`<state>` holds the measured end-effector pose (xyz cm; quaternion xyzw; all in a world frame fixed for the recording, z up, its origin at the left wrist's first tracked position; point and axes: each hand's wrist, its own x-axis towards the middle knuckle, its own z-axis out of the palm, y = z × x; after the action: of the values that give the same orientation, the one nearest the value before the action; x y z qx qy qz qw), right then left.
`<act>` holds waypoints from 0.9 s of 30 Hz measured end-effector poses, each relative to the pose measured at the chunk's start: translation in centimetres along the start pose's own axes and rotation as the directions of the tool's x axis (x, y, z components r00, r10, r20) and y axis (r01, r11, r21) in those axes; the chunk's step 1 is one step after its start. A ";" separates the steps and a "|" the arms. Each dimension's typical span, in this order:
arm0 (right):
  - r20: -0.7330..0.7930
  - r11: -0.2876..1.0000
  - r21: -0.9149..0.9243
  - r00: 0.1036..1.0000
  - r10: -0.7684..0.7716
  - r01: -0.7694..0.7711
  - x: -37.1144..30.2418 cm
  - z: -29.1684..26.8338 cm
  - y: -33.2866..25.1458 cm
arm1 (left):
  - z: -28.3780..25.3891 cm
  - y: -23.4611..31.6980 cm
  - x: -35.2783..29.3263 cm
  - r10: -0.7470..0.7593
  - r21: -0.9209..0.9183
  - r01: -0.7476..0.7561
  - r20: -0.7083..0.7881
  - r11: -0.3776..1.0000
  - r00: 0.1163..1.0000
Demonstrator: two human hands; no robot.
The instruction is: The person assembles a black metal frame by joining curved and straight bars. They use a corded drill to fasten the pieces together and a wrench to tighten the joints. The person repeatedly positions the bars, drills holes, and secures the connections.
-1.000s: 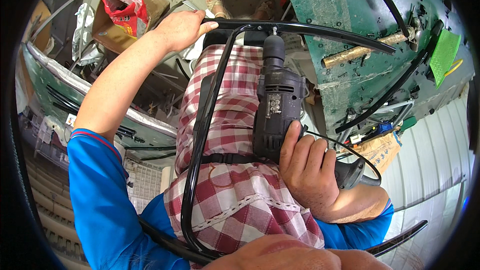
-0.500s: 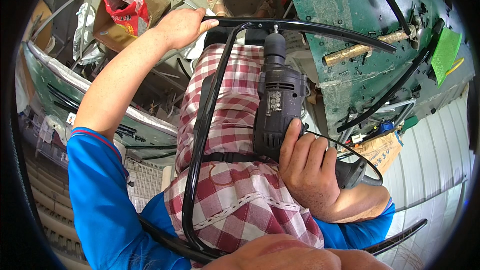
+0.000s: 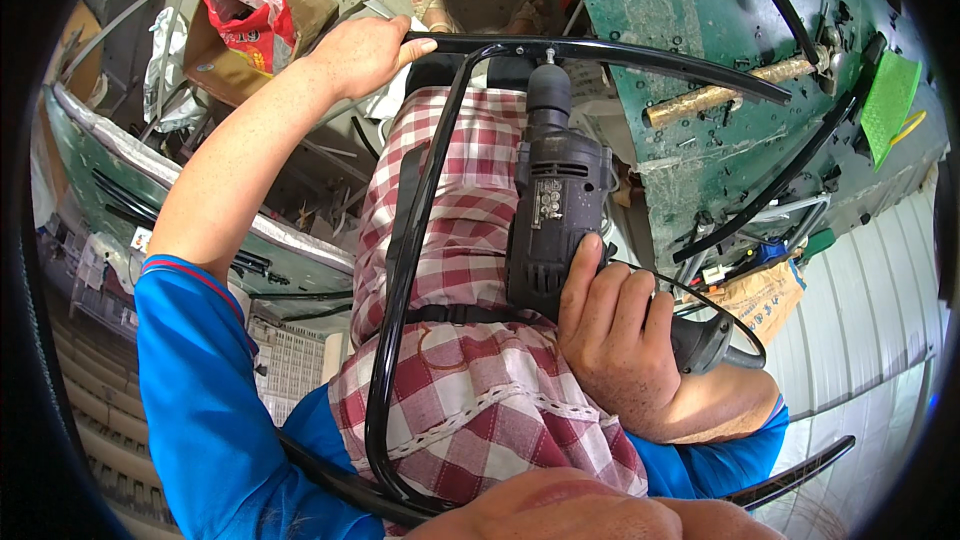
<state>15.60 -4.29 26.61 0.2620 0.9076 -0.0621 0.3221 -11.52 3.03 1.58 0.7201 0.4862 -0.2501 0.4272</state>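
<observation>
A frame of bent, glossy black tubing (image 3: 408, 240) lies across the front of my body. My left hand (image 3: 368, 55) is closed around its far bar, near that bar's left end. In my right hand (image 3: 622, 345) is a black power drill (image 3: 560, 205), gripped by the rear of its body, with a dark cable looping past the handle. The drill points away from me. Its bit tip meets the underside of the far bar, right of the corner where the tubes join. The palm side of my right hand is hidden.
On the right, a green worktable (image 3: 700, 130) bears a hammer (image 3: 730, 90), curved black tubes (image 3: 785, 180), scattered small hardware and a green mesh piece (image 3: 890, 105). At left stands a cardboard box (image 3: 225, 75) with a red bag (image 3: 250, 25), beside another bench edge (image 3: 130, 150).
Hardly anything differs. Both hands, the drill and the tube frame keep their places, with only a very slight shift of the whole view.
</observation>
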 end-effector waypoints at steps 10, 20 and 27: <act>0.000 1.000 0.002 1.000 0.012 -0.012 -0.1 0.2 -0.4 | -0.1 0.2 -0.1 0.002 0.004 -0.002 -0.002 1.000 1.000; -0.002 0.999 -0.010 0.999 0.034 -0.034 -0.2 0.3 -0.8 | 0.6 0.0 -0.2 0.013 -0.004 -0.013 -0.032 1.000 0.999; -0.088 0.996 0.043 0.993 0.077 -0.073 -0.6 1.2 -0.5 | 0.1 -0.2 0.1 0.011 0.011 -0.011 -0.043 1.000 0.999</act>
<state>16.37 -5.36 25.97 0.3048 0.9093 -0.0563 0.2778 -11.69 3.08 1.38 0.7301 0.4900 -0.2349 0.4144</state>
